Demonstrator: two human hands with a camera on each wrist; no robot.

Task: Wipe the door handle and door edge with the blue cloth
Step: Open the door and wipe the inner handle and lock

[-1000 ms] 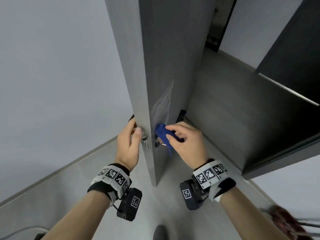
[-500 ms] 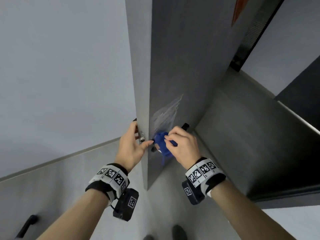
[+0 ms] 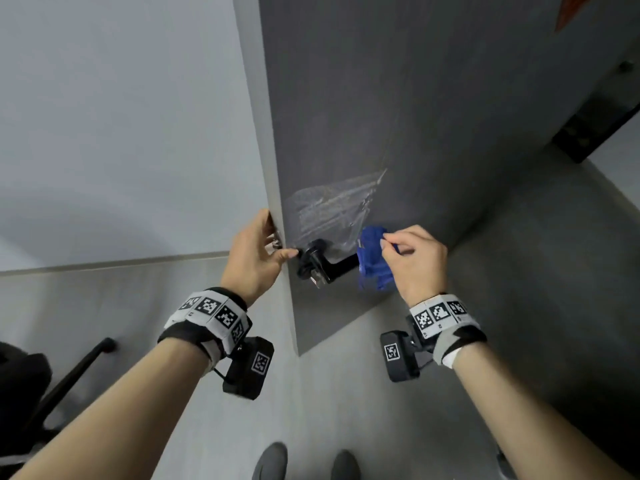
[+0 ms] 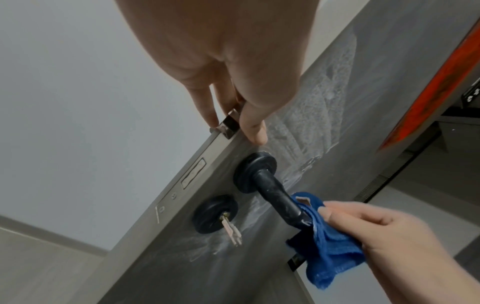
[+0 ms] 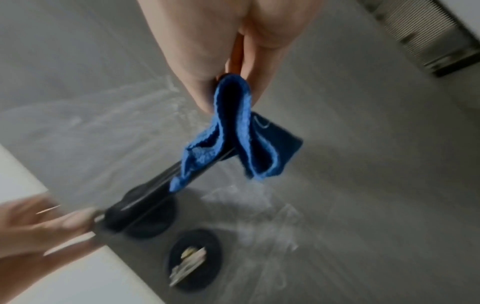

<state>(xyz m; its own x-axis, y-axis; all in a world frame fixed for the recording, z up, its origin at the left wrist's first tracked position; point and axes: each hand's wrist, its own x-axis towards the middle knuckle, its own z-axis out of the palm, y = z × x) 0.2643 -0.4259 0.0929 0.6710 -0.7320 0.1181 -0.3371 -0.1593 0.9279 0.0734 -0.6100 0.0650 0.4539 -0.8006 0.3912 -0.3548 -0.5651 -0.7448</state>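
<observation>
A grey door (image 3: 363, 98) stands open with its narrow edge (image 3: 273, 188) towards me. A black lever handle (image 3: 329, 263) (image 4: 275, 193) (image 5: 155, 197) sticks out from its face. My right hand (image 3: 412, 261) pinches a crumpled blue cloth (image 3: 374, 258) (image 4: 327, 244) (image 5: 233, 131) that drapes over the outer end of the lever. My left hand (image 3: 256, 254) (image 4: 233, 82) grips the door edge at the metal latch (image 4: 228, 125), thumb on the door face, other fingers behind the edge.
A black keyhole rosette with a key (image 4: 228, 226) (image 5: 189, 261) sits below the handle. Wrinkled clear film (image 3: 332, 206) covers the door face above the handle. My shoes (image 3: 304, 462) stand on the grey floor. A dark chair base (image 3: 52, 382) is at lower left.
The door has swung so more of its face and the whole lever show. My right hand slid the cloth outward along the lever to its end. My left hand stays on the edge.
</observation>
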